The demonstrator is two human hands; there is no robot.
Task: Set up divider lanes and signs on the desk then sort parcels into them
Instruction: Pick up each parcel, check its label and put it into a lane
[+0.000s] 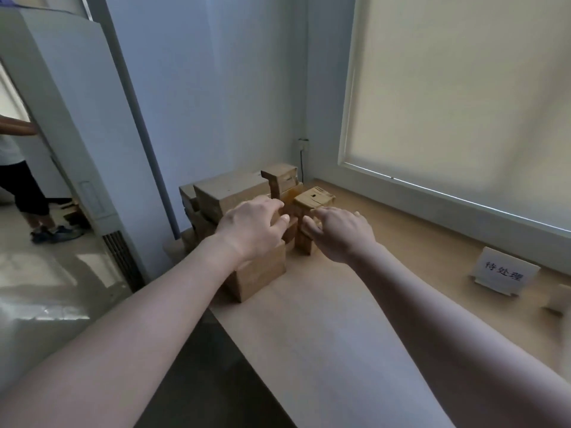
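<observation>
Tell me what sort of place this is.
Probably an office or mailroom corner: a wooden desk under a blind-covered window, a pile of cardboard parcels, and a standing sign.

Both arms reach forward over a light wooden desk [324, 319] toward a heap of cardboard parcels [234, 189] stacked in its far left corner, against the wall. The left hand [251, 228] hovers above a nearer box [259, 273], fingers curled loosely, thumb pointing right. The right hand [338, 234] is just beside it, fingers bent downward near a small upright parcel [312, 199]; whether either hand touches cardboard is unclear. At the right, a white sign [505, 270] with dark characters stands below the window blind [463, 97]. Far left, another person [18, 180] stands on the floor beside a white cabinet [71, 125].
</observation>
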